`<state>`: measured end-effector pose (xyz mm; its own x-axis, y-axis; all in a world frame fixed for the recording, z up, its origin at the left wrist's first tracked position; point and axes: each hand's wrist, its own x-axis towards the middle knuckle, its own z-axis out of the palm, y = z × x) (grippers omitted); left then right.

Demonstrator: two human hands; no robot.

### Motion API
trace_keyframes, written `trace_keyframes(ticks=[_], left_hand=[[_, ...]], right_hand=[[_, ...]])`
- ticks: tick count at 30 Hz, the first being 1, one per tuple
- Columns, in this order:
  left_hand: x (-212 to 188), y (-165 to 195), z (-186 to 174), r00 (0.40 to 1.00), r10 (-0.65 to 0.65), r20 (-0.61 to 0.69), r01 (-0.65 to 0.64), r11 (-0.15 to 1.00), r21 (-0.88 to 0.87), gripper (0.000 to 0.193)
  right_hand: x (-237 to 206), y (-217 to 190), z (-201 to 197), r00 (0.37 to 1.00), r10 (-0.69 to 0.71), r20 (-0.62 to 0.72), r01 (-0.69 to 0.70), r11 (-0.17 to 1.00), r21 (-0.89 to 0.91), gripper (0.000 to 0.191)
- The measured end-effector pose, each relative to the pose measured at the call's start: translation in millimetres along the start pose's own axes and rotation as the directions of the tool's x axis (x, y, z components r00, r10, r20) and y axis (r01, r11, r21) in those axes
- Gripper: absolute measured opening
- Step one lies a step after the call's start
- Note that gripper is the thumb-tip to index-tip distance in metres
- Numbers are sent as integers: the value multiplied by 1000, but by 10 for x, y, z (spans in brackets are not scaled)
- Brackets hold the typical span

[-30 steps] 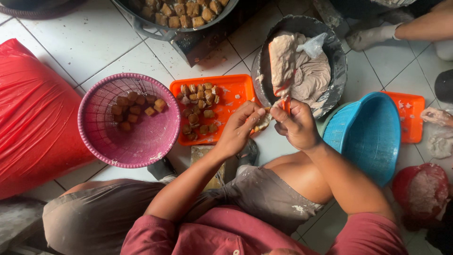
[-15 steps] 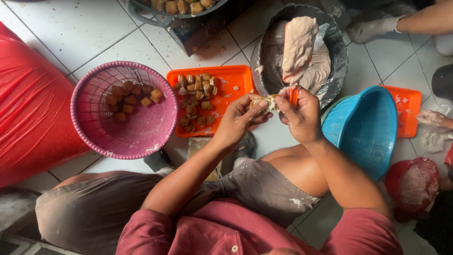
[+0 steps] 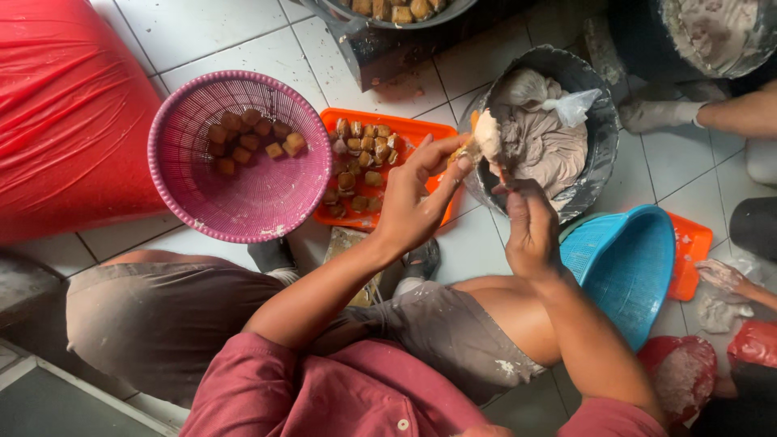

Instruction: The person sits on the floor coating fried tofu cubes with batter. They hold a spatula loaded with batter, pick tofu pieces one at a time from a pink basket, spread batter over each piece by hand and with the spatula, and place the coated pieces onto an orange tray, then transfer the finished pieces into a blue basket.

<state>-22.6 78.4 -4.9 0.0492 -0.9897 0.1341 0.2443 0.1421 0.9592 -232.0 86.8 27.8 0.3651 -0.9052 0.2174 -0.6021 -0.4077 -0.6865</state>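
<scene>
Pinching a tofu piece (image 3: 468, 150) over the orange tray's (image 3: 421, 131) 3 o'clock edge, the left hand (image 3: 417, 198) was clamped; right hand (image 3: 530, 226), fingers together on a spreader, hung by the paste bowl (image 3: 603, 137). Tiled floor (image 3: 243, 40) lay crowded.

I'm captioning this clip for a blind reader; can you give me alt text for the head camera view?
A seated person's left hand holds a small browned piece while the right hand presses pale paste onto it, above a dark bowl of paste. On the tiled floor sit an orange tray of browned cubes and a pink basket holding a few more.
</scene>
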Motion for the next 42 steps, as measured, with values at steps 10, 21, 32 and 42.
trace_keyframes(ticks=[10,21,32,42], left_hand=[[154,21,-284,951,18,308,70,960,-271,45],[173,-85,-360,989,25,146,6,978,-208,30],[140,53,-422,953,300,36,-292,886,361,35],[99,-264,-508,951,307,36,-308,930,203,33]], right_hand=[[5,4,-199,985,-21,-173,-42,935,-353,24],[-104,23,-233,954,-274,-118,169,822,-545,18],[-122,-227,-42,996,-61,-62,45,970,-240,18],[-96,38,-39,773,519,364,-605,432,669,29]])
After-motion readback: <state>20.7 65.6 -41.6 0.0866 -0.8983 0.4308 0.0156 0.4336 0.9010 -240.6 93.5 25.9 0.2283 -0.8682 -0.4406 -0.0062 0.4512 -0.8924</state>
